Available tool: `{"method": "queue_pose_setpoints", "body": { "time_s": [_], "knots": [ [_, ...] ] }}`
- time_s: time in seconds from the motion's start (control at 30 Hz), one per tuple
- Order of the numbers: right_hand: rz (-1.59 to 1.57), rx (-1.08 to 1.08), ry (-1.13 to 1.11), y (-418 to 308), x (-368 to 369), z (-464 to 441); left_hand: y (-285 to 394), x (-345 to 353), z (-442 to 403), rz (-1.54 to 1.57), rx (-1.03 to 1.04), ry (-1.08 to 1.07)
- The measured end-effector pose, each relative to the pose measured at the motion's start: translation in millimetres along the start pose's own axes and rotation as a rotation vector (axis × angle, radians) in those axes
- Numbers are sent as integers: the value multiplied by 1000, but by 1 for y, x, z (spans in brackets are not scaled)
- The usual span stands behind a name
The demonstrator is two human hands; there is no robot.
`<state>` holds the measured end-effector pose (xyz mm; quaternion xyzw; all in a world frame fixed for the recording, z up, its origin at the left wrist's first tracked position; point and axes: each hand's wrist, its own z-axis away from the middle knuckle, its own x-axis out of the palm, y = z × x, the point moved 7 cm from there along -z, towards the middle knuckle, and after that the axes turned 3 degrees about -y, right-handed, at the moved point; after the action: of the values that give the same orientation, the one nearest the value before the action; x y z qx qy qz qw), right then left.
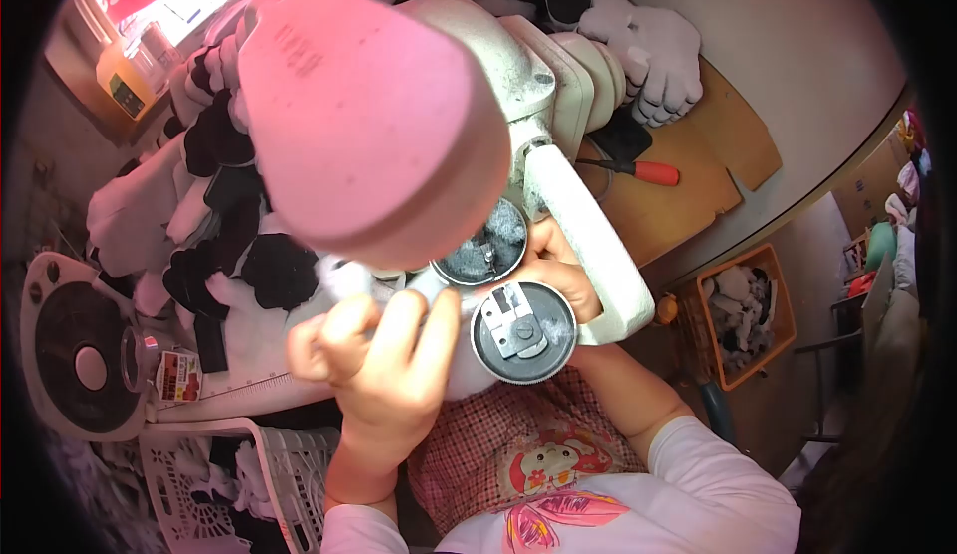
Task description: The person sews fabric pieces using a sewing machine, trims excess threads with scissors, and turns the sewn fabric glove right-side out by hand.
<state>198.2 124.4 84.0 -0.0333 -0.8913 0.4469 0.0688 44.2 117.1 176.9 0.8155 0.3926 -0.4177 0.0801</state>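
Note:
A white machine (588, 245) stands before me, with two round dark discs at its front. Grey lint coats the upper disc (498, 245), while the lower disc (523, 333) carries a metal plate with a screw. My left hand (384, 360) is beside the lower disc on its left, fingers curled; what they hold, if anything, is hidden. Behind the discs, inside the machine's arm, is my right hand (563, 273), its fingers bent and partly covered. A large pink cone-shaped thing (369, 116) blocks much of the machine's middle.
Black and white socks (269, 270) are heaped at left. A fan (85, 345) and a white plastic basket (284, 474) stand at lower left. A red-handled screwdriver (653, 172) lies on brown board at right. Beyond is an orange crate (783, 300) of fabric pieces.

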Motion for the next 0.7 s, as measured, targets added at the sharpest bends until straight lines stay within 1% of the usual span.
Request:
{"method": "queue_pose_setpoints", "body": {
  "time_s": [0.03,0.1,0.13,0.17,0.23,0.3,0.4,0.5,0.57,0.6,0.7],
  "knots": [
    [-5,-2,2,0,3,-7,-4,-6,-1,19,-34,48],
    [70,-54,21,-5,11,-18,-5,-16,-9,17,-34,91],
    [70,-62,-42,1,9,-17,-6,-18,-11,11,-32,89],
    [65,-63,-43,3,7,-15,-9,-18,-13,64,-50,81],
    [-16,-17,-64,7,8,-12,-13,-19,-17,115,-74,73],
    [-90,25,-72,10,10,-10,-11,-18,-21,173,-46,33],
    [-228,46,14,15,4,-8,-9,-17,-22,182,-42,22],
    [-142,12,-36,19,2,-7,-10,-14,-24,206,-50,37],
    [-22,24,45,16,-1,-7,-12,-10,-24,222,-59,36],
    [-52,80,-7,21,0,-7,-14,-9,-23,236,-71,35],
    [-25,25,39,13,1,-9,-17,-7,-20,273,-109,21]
  ]
}}
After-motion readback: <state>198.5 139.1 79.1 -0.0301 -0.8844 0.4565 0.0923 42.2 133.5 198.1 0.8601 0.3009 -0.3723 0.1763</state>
